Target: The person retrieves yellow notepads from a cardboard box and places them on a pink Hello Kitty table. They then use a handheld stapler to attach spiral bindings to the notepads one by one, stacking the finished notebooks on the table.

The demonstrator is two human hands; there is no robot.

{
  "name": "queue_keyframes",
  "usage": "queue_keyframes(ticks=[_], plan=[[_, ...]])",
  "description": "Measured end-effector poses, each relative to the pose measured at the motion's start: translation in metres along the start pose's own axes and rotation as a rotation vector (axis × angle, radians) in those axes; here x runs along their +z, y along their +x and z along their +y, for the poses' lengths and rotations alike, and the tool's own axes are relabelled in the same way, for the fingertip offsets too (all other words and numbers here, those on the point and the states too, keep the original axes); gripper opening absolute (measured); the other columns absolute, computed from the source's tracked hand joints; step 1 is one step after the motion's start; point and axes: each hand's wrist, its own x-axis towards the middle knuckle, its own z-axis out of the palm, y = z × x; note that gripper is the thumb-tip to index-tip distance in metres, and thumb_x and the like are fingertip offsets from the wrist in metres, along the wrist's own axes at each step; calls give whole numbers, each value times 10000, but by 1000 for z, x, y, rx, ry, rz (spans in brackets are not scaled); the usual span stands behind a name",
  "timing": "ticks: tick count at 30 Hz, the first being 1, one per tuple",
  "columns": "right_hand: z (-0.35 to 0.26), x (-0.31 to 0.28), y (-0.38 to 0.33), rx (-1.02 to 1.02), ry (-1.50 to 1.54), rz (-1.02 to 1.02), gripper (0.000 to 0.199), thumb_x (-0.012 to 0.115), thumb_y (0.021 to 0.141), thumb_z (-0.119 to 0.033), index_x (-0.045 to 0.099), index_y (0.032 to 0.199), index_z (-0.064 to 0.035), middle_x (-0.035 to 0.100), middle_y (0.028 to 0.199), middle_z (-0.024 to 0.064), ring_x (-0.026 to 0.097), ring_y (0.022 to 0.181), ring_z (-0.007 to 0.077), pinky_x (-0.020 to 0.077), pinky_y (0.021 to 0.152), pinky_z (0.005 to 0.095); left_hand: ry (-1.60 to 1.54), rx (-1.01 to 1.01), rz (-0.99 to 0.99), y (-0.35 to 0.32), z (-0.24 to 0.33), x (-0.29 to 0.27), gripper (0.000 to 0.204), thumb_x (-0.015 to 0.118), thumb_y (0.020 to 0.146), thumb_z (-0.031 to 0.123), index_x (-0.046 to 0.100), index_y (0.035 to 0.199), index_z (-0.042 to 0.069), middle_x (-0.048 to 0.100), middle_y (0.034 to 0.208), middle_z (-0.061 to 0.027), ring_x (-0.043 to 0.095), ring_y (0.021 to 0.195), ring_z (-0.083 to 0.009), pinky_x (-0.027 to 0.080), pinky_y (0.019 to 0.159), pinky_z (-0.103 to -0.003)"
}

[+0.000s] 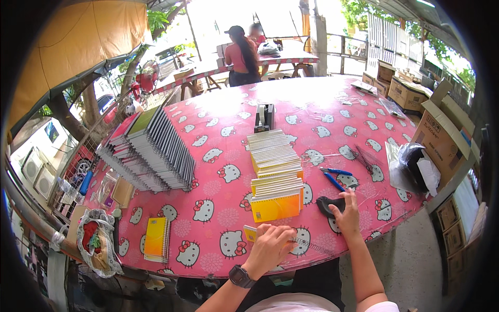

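My left hand (269, 243), with a dark watch on its wrist, is closed on a small yellow notepad (250, 233) near the table's front edge. From beneath its fingers a thin wire spiral (314, 245) stretches to the right; whether it is threaded into the pad is hidden. My right hand (350, 214) has its fingers curled against the edge of a black curved object (326, 205), whose kind I cannot make out. Just beyond lie blue-handled pliers (338, 172). A long row of yellow notepads (277, 205) leans in the middle, ahead of my left hand.
Tall stacked spiral notebooks (156, 151) stand at left, with a small yellow notepad pile (156, 238) nearer me. A tape dispenser (264, 117) sits behind the row. Loose wire spirals (368, 162) lie right. Cardboard boxes (439, 138) line the right side. Two people are at a far table.
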Motion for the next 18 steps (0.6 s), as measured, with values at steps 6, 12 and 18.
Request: queue_keyframes(ticks=[6, 12, 18], plan=[[-19, 8, -10, 3, -384, -95, 691, 681, 686, -626, 550, 1153, -134, 296, 1425, 270, 353, 1247, 444, 313, 995, 564, 30, -36, -15, -4, -2, 3, 276, 706, 781, 317, 614, 980, 149, 646, 946, 8, 596, 935, -180, 299, 962, -429], [-30, -8, -8, -2, -293, -181, 558, 751, 686, -488, 607, 1107, -151, 339, 1411, 233, 362, 1221, 414, 335, 991, 524, 123, -86, 38, -12, -17, -9, 257, 786, 677, 320, 659, 840, 168, 639, 813, 45, 593, 897, -151, 239, 1001, -470], [-58, -37, -9, -118, 932, -883, 432, 750, 735, -317, 666, 1083, -75, 485, 1343, 153, 379, 1299, 318, 318, 1043, 450, 61, -17, -3, -27, -18, -5, 247, 766, 700, 323, 645, 846, 164, 604, 790, 48, 582, 865, -133, 251, 975, -456]])
